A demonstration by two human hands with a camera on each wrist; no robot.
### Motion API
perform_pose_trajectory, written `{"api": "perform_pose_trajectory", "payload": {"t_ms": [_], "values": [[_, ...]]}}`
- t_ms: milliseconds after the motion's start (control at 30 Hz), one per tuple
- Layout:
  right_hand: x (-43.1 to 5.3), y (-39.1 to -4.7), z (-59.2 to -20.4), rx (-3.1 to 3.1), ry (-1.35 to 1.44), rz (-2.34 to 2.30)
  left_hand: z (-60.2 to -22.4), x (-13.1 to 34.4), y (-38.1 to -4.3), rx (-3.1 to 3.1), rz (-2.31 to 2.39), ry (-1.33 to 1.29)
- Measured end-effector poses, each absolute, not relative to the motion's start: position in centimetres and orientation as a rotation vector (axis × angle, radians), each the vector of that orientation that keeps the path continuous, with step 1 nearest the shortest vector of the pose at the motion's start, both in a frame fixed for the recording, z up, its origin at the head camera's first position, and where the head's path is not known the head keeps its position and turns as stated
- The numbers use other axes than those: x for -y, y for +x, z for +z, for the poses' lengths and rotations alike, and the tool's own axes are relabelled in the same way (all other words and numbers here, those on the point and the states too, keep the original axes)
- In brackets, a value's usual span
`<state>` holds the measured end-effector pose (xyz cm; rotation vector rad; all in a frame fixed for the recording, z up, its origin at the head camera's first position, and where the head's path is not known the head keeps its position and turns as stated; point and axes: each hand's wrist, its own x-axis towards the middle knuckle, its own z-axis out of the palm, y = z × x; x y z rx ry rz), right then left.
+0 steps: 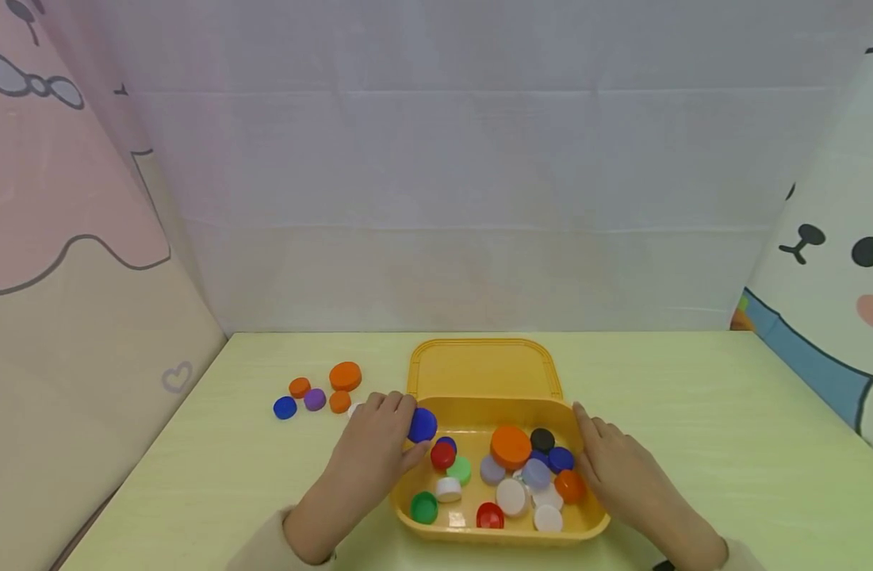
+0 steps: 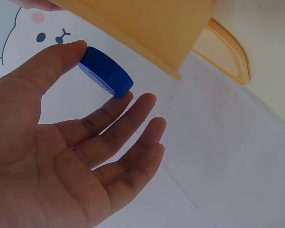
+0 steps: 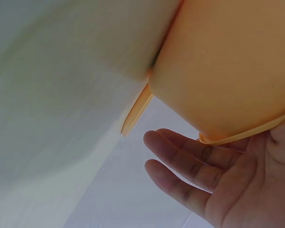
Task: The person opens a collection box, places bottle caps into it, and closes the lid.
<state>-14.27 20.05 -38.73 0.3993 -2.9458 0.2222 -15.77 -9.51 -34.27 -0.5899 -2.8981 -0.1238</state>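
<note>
My left hand (image 1: 370, 446) pinches a blue bottle cap (image 1: 423, 425) between thumb and fingertips, above the left rim of a yellow container (image 1: 500, 537). In the left wrist view the cap (image 2: 107, 72) shows its ribbed side, and the other fingers are loosely bent. At the container's right side, my right hand (image 1: 622, 468) rests against the rim with fairly straight fingers. Inside lie several loose caps, among them a large orange cap (image 1: 511, 447), a black cap (image 1: 542, 440), a green cap (image 1: 424, 507) and a white cap (image 1: 511, 497).
A yellow lid (image 1: 486, 369) lies flat behind the container. To the left on the table (image 1: 215, 476) are a large orange cap (image 1: 346, 376), a purple cap (image 1: 315, 399), a blue cap (image 1: 285, 408) and smaller orange caps. A white cap is partly hidden behind my left hand.
</note>
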Motion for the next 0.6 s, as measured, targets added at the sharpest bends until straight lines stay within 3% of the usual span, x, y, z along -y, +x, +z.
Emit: {"api": "perform_pose_trajectory", "payload": {"t_ms": [600], "values": [[-20.0,-14.2,-38.6,2.965,0.391,0.242,-37.4,6.7,-15.4,2.809,-0.076,-0.787]]}}
